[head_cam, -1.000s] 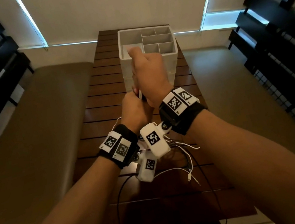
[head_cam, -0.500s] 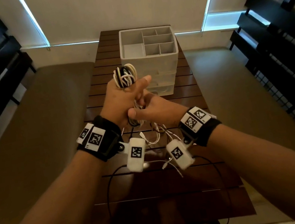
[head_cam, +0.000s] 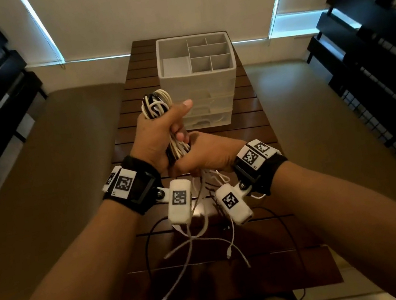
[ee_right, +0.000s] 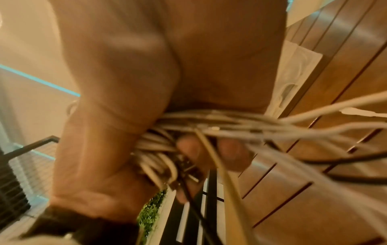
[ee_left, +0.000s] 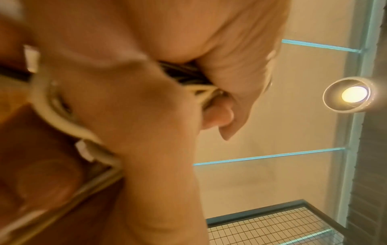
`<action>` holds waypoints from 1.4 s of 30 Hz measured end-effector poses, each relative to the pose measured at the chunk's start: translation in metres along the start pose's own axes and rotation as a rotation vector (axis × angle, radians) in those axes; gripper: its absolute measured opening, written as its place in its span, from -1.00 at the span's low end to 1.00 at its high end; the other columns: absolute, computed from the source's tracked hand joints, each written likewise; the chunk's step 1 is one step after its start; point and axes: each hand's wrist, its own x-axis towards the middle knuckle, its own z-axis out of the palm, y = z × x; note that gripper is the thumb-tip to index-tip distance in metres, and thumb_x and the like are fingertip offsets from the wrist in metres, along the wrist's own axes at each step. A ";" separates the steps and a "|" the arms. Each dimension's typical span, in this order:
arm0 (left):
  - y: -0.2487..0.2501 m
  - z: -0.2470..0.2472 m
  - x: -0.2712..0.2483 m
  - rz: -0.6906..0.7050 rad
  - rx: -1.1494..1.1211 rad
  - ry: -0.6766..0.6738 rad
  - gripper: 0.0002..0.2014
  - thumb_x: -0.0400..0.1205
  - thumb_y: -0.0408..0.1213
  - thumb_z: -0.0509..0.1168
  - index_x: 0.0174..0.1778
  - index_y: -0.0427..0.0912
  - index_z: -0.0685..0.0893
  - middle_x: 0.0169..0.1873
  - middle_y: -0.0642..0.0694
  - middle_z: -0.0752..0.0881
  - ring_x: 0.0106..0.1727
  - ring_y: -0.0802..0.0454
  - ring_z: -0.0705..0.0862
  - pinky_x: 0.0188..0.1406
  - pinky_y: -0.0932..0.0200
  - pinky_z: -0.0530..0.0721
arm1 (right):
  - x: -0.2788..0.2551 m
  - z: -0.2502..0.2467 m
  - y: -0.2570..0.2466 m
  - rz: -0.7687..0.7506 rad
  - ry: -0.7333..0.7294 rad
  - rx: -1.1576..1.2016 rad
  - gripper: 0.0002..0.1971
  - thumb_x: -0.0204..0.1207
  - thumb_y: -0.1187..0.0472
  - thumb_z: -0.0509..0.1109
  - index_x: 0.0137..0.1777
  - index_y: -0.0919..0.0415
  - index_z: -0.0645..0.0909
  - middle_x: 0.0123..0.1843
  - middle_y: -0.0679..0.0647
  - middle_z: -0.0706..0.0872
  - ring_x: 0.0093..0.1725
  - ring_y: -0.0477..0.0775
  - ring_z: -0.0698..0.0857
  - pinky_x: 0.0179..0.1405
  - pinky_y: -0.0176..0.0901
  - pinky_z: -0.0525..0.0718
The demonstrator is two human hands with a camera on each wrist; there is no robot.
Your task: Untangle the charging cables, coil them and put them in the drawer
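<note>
A bundle of white and black charging cables [head_cam: 156, 103] stands up in loops out of my left hand [head_cam: 160, 135], which grips it in a fist with the thumb stretched out. My right hand [head_cam: 205, 153] sits just below and grips the same strands where they leave the bundle. In the left wrist view, curled fingers [ee_left: 230, 79] close on the dark and white cables [ee_left: 184, 74]. In the right wrist view, the strands [ee_right: 209, 122] cross the palm. Loose white ends [head_cam: 196, 241] dangle over the wooden table [head_cam: 263, 264]. Behind the hands stands the white drawer unit [head_cam: 207, 88], its drawers closed.
The drawer unit carries an open compartment tray [head_cam: 220, 53] on top. Beige benches [head_cam: 53, 187] run along both sides of the narrow table. Black racks [head_cam: 374, 68] line the left and right walls. Thin black leads [head_cam: 146, 250] hang from my wrists across the table's near end.
My right hand has dropped from above the left hand to just below it. My left hand has risen, so the looped top of the bundle now shows. More loose ends hang free.
</note>
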 end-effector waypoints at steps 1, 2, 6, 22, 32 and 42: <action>-0.001 0.000 0.001 -0.003 -0.005 0.019 -0.63 0.66 -0.33 0.51 -0.38 -0.09 0.50 -0.55 -0.04 0.38 -0.59 0.05 0.41 -0.48 0.09 0.54 | 0.000 0.002 -0.001 0.012 0.050 -0.045 -0.85 0.42 0.38 0.57 -0.08 0.25 0.66 -0.32 0.11 0.62 -0.39 -0.01 0.56 -0.41 -0.11 0.53; -0.001 0.001 0.001 -0.007 -0.019 0.038 -0.64 0.66 -0.37 0.50 -0.37 -0.09 0.51 -0.56 -0.04 0.36 -0.60 0.06 0.38 -0.50 0.10 0.51 | 0.002 0.004 -0.001 0.013 0.097 -0.079 -0.83 0.41 0.40 0.57 -0.14 0.21 0.64 -0.37 0.05 0.60 -0.43 -0.07 0.53 -0.45 -0.14 0.50; 0.002 0.003 0.004 -0.005 -0.041 0.126 -0.66 0.64 -0.41 0.49 -0.36 -0.10 0.51 -0.58 -0.04 0.31 -0.61 0.04 0.27 -0.55 0.11 0.43 | 0.016 0.013 0.004 0.042 0.257 -0.177 -0.62 0.15 0.10 0.71 -0.15 0.29 0.67 -0.29 0.18 0.78 -0.34 0.04 0.73 -0.33 0.03 0.77; 0.021 -0.038 0.016 -0.129 -0.107 0.075 -0.59 0.66 -0.30 0.49 -0.47 0.03 0.52 -0.61 0.09 0.30 -0.65 0.17 0.28 -0.57 0.20 0.43 | 0.001 -0.017 0.015 -0.023 0.135 -0.407 -0.75 0.66 0.21 0.47 -0.22 -0.13 0.73 -0.35 0.12 0.74 -0.37 0.04 0.69 -0.30 0.04 0.66; 0.028 -0.048 0.004 -0.181 0.281 -0.004 -0.61 0.61 -0.16 0.59 -0.42 0.06 0.54 -0.53 0.05 0.34 -0.57 0.11 0.29 -0.54 0.17 0.43 | -0.001 -0.027 -0.003 0.087 -0.040 -1.022 -0.88 0.65 0.05 0.45 -0.09 0.05 0.73 -0.21 0.00 0.73 -0.23 0.05 0.68 -0.11 0.05 0.70; 0.001 -0.026 -0.005 -0.110 0.173 0.011 -0.74 0.71 -0.03 0.44 -0.01 -0.19 0.78 -0.25 -0.08 0.85 -0.19 0.01 0.85 -0.21 0.09 0.80 | 0.009 -0.013 -0.042 -0.111 0.242 -1.276 -0.91 0.56 0.11 0.48 -0.12 0.10 0.70 -0.35 -0.01 0.52 -0.34 0.12 0.59 -0.31 -0.07 0.54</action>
